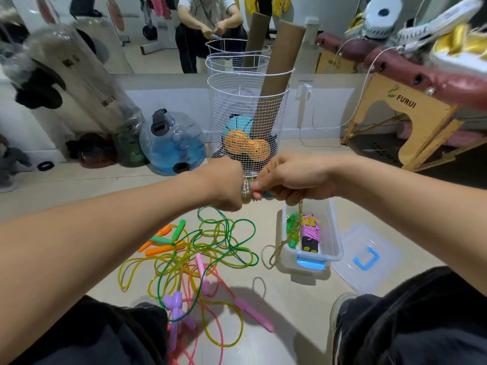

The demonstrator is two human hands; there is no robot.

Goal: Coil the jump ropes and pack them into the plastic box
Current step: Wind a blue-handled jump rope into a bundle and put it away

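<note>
While your left hand [228, 184] grips the coil [246, 190] and your right hand [292, 180] pinches its loose tail [283, 239], both are raised above the floor [290, 299], beside the box [333, 241]. If your pinch slackens, the coil may unwind, or the tail may catch the tangled ropes [210, 248]. The wooden table [411, 114] reads "FURUI".

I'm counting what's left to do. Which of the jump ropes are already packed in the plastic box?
The pink rope wound round black-and-yellow handles and a green one beside it lie in the plastic box; the others sprawl loose on the floor.
</note>
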